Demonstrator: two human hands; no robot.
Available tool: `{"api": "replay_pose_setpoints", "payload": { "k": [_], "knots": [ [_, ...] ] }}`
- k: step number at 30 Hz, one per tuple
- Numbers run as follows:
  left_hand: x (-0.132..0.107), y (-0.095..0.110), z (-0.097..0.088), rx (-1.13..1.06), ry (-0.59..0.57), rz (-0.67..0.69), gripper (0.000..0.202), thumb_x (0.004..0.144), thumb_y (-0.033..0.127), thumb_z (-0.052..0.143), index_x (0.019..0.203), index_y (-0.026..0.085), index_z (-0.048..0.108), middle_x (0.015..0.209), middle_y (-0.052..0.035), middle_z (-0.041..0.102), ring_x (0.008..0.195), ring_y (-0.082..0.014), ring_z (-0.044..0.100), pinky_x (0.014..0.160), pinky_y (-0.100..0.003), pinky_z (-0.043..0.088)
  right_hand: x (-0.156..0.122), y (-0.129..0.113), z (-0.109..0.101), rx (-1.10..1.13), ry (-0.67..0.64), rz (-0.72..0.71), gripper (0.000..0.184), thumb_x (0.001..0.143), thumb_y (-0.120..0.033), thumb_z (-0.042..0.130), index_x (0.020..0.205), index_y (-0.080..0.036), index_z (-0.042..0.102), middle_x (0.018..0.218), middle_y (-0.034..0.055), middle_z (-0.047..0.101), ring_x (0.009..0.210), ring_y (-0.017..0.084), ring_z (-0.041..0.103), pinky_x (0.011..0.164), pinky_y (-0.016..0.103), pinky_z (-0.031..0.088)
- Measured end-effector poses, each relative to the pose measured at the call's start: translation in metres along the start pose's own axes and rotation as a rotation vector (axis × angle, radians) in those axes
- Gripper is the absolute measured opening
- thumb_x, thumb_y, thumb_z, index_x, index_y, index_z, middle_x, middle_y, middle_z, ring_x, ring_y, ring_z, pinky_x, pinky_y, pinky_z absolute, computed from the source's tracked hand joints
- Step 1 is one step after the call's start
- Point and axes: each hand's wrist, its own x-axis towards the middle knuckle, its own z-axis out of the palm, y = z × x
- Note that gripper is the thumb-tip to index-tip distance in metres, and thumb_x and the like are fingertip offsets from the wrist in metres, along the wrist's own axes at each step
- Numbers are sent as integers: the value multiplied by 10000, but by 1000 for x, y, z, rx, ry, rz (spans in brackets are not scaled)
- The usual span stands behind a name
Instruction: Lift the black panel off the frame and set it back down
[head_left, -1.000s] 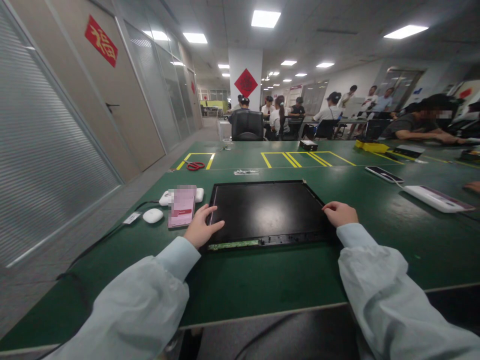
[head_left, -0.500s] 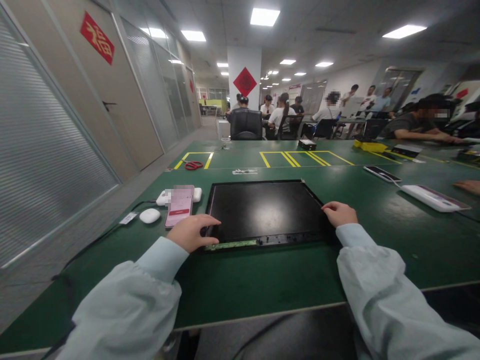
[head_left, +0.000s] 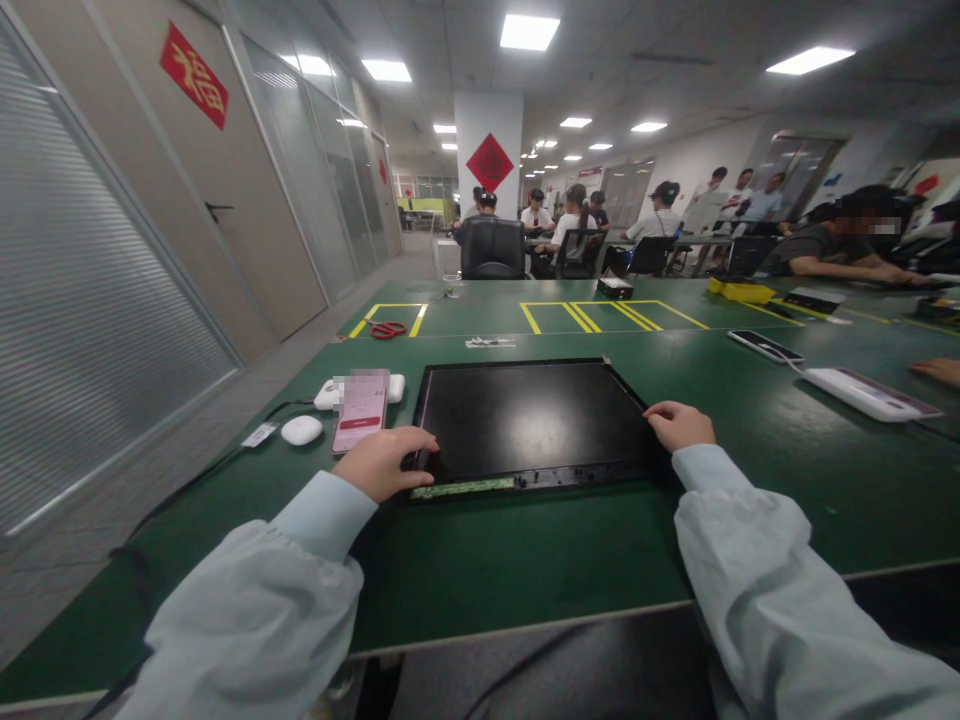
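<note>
A black flat display panel (head_left: pixel 529 420) lies face up on the green table (head_left: pixel 540 560). A green circuit strip (head_left: pixel 465 489) shows along the left part of its near edge. My left hand (head_left: pixel 384 463) grips the panel's near left corner, with the thumb by the strip and the fingers curled over the side. At the right edge, my right hand (head_left: pixel 682 427) pinches the frame between thumb and fingers. The undersides of the panel and of both hands are hidden.
Left of the panel are a pink-screened phone (head_left: pixel 360 412) and a white rounded case (head_left: pixel 301 431). Red scissors (head_left: pixel 388 330) lie farther back. A white power strip (head_left: pixel 859 394) and another phone (head_left: pixel 765 346) are on the right. Several people sit or stand beyond.
Both hands stay on the panel's edges, almost unmoved. The panel keeps its place on the table.
</note>
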Motion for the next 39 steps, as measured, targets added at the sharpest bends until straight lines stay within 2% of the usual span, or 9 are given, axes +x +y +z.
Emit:
{"api": "replay_pose_setpoints", "payload": {
  "k": [6, 10, 13, 16, 21, 26, 29, 32, 39],
  "knots": [
    [-1, 2, 2, -16, 64, 32, 311, 580, 359, 840, 883, 315, 789, 973, -34, 781, 934, -292, 704, 901, -367, 513, 0, -1, -1, 2, -9, -2, 204, 704, -290, 597, 780, -260, 784, 836, 38, 748, 813, 216, 662, 716, 295, 492],
    [-3, 1, 4, 80, 48, 91, 314, 650, 380, 798, 952, 297, 777, 1004, -42, 773, 930, -279, 710, 884, -366, 531, -2, -4, 0, 9, 1, -3, 202, 697, -281, 591, 761, -261, 781, 809, 35, 740, 786, 213, 650, 701, 300, 487],
    [-3, 0, 7, 188, 3, 93, 374, 756, 459, 698, 1057, 243, 745, 1131, -93, 734, 1045, -300, 682, 951, -426, 513, -7, -9, 1, 9, 22, -8, 193, 688, -271, 589, 735, -262, 775, 805, 28, 736, 788, 211, 645, 706, 301, 481],
    [-2, 0, 11, 259, 48, 70, 448, 836, 483, 590, 1137, 176, 715, 1308, -169, 635, 1187, -329, 612, 1042, -473, 455, -10, -13, 1, 32, 36, -13, 183, 674, -255, 591, 713, -261, 770, 801, 25, 733, 790, 209, 645, 723, 302, 481],
    [-2, -7, 21, 311, 99, -71, 556, 846, 422, 548, 1302, 113, 621, 1423, -241, 530, 1321, -378, 506, 1094, -527, 394, -7, -10, 5, 62, 100, -40, 239, 672, -253, 575, 788, -235, 784, 859, 57, 734, 834, 230, 652, 817, 344, 497],
    [-1, -16, 28, 237, 70, -156, 536, 853, 353, 532, 1323, 103, 595, 1373, -224, 604, 1352, -378, 490, 1120, -534, 365, -1, -3, 8, -12, 109, -49, 361, 669, -220, 563, 954, -221, 785, 1025, 80, 739, 1069, 276, 626, 1007, 429, 429],
    [1, -16, 28, 178, 98, -166, 475, 839, 250, 509, 1277, 116, 635, 1349, -208, 632, 1337, -359, 515, 1123, -520, 372, -1, -2, 6, 21, 34, 40, 424, 687, -196, 556, 1047, -210, 779, 1060, 80, 739, 1029, 255, 646, 965, 378, 458],
    [2, -13, 25, 163, 100, -190, 490, 792, 159, 496, 1250, 114, 663, 1340, -198, 642, 1308, -345, 547, 1118, -488, 392, -2, -3, 4, 66, -20, 90, 400, 701, -173, 546, 1008, -225, 796, 998, 64, 750, 930, 232, 664, 871, 331, 495],
    [-1, -1, 19, 113, 147, -268, 528, 727, 87, 504, 1206, 181, 704, 1170, -115, 737, 1087, -298, 674, 994, -405, 488, -5, -5, 4, 81, -4, 69, 349, 687, -166, 565, 918, -243, 816, 934, 47, 757, 863, 213, 671, 827, 307, 515]
  ]
}}
